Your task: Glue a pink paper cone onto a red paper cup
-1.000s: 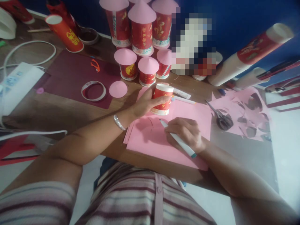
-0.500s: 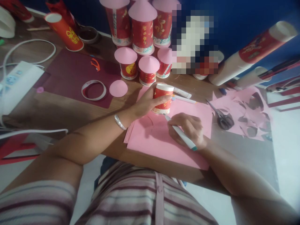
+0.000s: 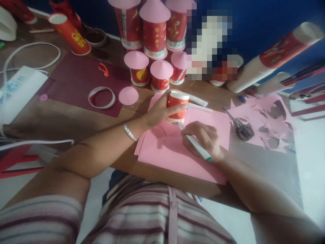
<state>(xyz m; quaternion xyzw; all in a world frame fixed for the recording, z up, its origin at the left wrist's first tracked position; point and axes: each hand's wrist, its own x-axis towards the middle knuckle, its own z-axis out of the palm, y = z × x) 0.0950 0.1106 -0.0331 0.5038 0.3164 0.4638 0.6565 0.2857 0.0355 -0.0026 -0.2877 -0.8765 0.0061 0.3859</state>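
Note:
My left hand (image 3: pixel 162 110) is wrapped round a small red paper cup (image 3: pixel 178 105) with a white rim, which stands upright on a stack of pink paper (image 3: pixel 175 152). Pinched in my right hand (image 3: pixel 200 139) is a white marker (image 3: pixel 199 148) with a green end. Its tip is at the foot of the cup, beside the paper; whether it touches is too small to tell. A curved line shows on the pink sheet left of the cup. Behind the cup lie a white pen (image 3: pixel 200 107) and a small pale roll (image 3: pixel 198 100).
Red cups with pink cone tops (image 3: pixel 161 74) stand at the back. Scissors (image 3: pixel 242 128) lie on cut pink scraps (image 3: pixel 273 117) at right. To the left are a pink disc (image 3: pixel 128 96), a paper ring (image 3: pixel 90 98), a power strip (image 3: pixel 22 91) and a long red-and-white tube (image 3: pixel 69 34).
The marker and my right hand have shifted very slightly, with the tip still by the cup's foot. My left hand and the cup have edged slightly right.

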